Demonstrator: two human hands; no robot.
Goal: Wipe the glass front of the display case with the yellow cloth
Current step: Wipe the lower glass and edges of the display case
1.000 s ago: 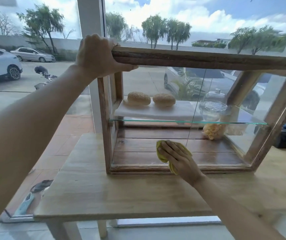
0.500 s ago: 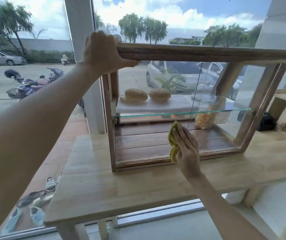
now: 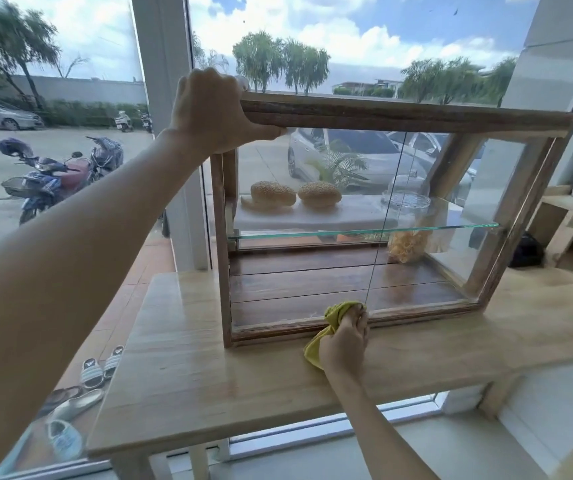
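Where table (image 3: 188, 375) meets window, 2 buns (image 3: 273, 194) behind glass.

A small bakery shopfront: buns (image 3: 273, 193) shelved in a display case (image 3: 399, 114) beside a street window (image 3: 70, 64).

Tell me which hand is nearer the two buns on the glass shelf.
Left. The left hand grips the case's top left corner, just above the buns. The right hand holds the yellow cloth at the bottom frame.

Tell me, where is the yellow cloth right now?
In the head view the yellow cloth is bunched in the right hand, low at the bottom frame of the display case, near the middle of its front.
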